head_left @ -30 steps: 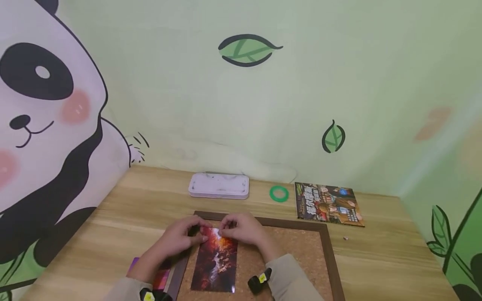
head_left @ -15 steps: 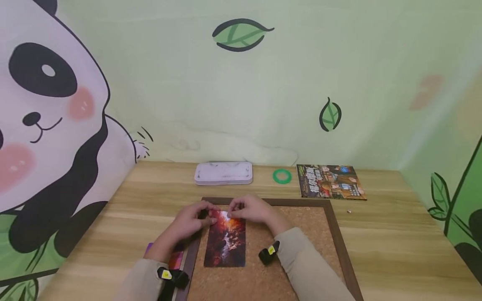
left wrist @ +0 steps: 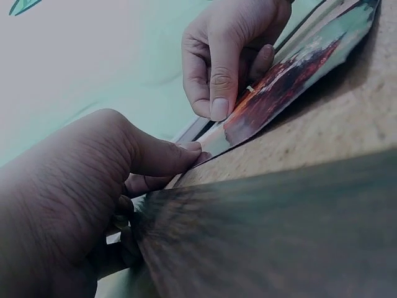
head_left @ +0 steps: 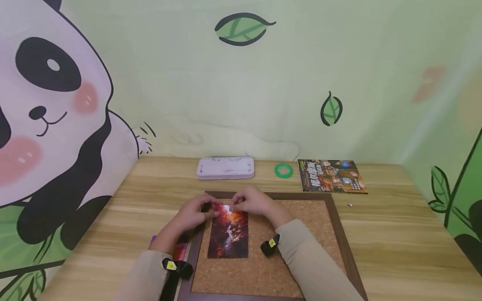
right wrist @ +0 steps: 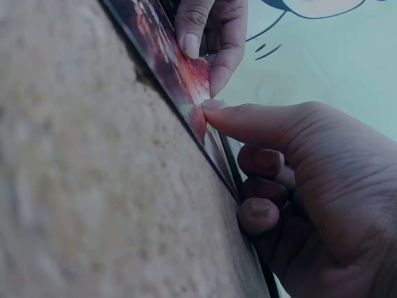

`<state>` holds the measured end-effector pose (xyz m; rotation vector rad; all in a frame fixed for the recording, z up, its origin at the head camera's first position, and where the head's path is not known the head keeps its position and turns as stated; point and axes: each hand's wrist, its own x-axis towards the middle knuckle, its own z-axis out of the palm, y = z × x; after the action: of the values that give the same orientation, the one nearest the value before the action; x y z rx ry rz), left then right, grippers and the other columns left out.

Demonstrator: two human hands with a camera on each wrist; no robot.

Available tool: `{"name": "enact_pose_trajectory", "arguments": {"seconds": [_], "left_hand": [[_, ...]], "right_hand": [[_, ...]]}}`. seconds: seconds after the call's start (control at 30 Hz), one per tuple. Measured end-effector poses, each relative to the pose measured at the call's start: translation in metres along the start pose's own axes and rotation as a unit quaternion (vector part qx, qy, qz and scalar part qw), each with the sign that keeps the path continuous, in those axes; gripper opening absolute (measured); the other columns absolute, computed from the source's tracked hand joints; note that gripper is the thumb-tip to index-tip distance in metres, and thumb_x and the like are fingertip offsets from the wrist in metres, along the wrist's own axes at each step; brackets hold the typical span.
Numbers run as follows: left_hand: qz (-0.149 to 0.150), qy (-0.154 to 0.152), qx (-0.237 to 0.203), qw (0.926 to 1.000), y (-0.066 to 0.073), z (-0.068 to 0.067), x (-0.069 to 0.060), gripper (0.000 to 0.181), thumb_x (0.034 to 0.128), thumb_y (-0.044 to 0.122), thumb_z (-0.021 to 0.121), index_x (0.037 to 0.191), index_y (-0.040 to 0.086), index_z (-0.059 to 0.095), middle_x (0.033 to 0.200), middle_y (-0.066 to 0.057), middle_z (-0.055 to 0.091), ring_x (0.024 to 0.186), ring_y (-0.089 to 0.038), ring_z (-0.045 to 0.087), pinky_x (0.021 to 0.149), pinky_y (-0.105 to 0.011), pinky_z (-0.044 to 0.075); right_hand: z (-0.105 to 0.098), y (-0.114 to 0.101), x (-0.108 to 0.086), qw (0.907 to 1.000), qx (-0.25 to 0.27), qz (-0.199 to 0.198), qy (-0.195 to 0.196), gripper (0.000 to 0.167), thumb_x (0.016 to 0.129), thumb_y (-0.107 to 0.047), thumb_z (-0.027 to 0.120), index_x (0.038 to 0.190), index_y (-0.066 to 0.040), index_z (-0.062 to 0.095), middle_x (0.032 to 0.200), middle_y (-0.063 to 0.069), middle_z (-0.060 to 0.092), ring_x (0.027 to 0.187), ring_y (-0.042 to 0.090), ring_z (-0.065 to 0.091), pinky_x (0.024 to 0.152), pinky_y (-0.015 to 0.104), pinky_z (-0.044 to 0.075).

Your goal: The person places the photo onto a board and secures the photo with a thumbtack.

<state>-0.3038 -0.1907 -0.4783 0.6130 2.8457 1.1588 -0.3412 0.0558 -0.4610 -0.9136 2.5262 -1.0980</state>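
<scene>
A glossy photo print [head_left: 228, 234] in red and dark tones lies upright over the upper left of a cork board [head_left: 278, 267] with a brown frame. My left hand [head_left: 193, 214] pinches its upper left corner between thumb and fingers, the thumb on the printed face in the left wrist view. Beside it, my right hand [head_left: 256, 205] has its thumb and a finger at the middle of the photo's top edge, pinching there. A tiny pale bit shows by the right thumb tip [right wrist: 214, 105]; its kind is unclear. The right forefinger's tip is hidden.
Behind the board stand a white tin case [head_left: 226, 168], a green tape ring [head_left: 283, 170] and a comic-style book [head_left: 331, 176]. A tiny shiny item [head_left: 349, 205] lies right of the board. A purple-red print [head_left: 179, 252] sits partly under the left forearm.
The head view has shifted, so the board and hands appear higher and slightly to the right. Both hands keep their places at the photo's top edge.
</scene>
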Motion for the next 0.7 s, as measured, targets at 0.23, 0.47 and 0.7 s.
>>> {"name": "enact_pose_trajectory", "arguments": {"seconds": [0.23,0.47,0.7], "left_hand": [[-0.008,-0.039,-0.012,0.9991,0.009,-0.013,0.000,0.031,0.0880,0.023,0.078,0.118,0.018,0.071,0.116,0.000,0.063,0.109,-0.023,0.057,0.096,-0.049,0.044],[-0.100,-0.111,0.030,0.9884,0.003,-0.082,-0.026,0.060,0.0807,0.028,0.085,0.126,0.004,0.053,0.124,-0.022,0.051,0.108,-0.038,0.053,0.084,-0.049,0.048],[-0.261,-0.172,0.173,0.9339,-0.008,-0.105,-0.054,0.109,0.0505,0.049,0.098,0.128,-0.005,0.044,0.115,-0.028,0.048,0.106,-0.045,0.050,0.092,-0.061,0.044]], "right_hand": [[-0.002,-0.002,-0.004,0.9996,-0.002,-0.030,0.001,0.005,0.092,-0.020,0.074,0.093,-0.016,0.076,0.073,-0.009,0.062,0.068,0.006,0.053,0.063,0.024,0.044],[-0.059,-0.045,-0.055,0.9922,0.072,-0.085,0.056,0.017,0.100,-0.027,0.063,0.107,-0.014,0.073,0.091,0.001,0.069,0.081,0.018,0.060,0.069,0.033,0.049],[-0.123,-0.022,-0.149,0.9859,0.080,-0.039,0.142,0.014,0.100,-0.021,0.064,0.105,-0.012,0.074,0.097,0.003,0.068,0.084,0.021,0.060,0.069,0.032,0.051]]}}
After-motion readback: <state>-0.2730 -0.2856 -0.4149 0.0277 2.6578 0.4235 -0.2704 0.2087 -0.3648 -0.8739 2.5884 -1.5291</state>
